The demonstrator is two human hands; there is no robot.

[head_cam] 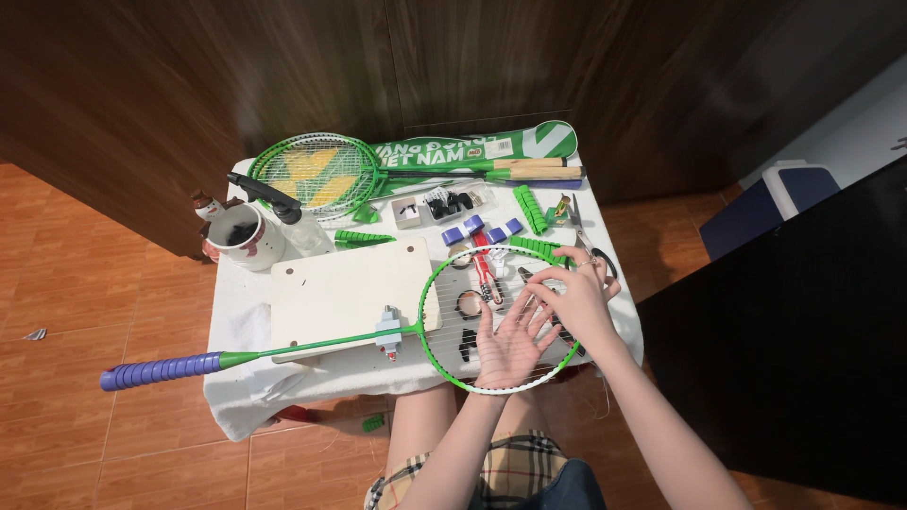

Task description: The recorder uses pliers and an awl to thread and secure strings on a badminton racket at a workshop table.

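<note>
With the left hand [510,345] spread flat under the green racket [499,316], the right hand's [574,295] pinching fingers should draw its string [543,293] evenly.

Left hand [510,348] lies palm-up, fingers spread; right hand [576,297] arches above, fingers pinching.

A home room turned racket-repair corner: terracotta floor tiles [123,283], dark wooden cupboards [283,66], small cloth-covered table [236,312] crowded with tools.
</note>
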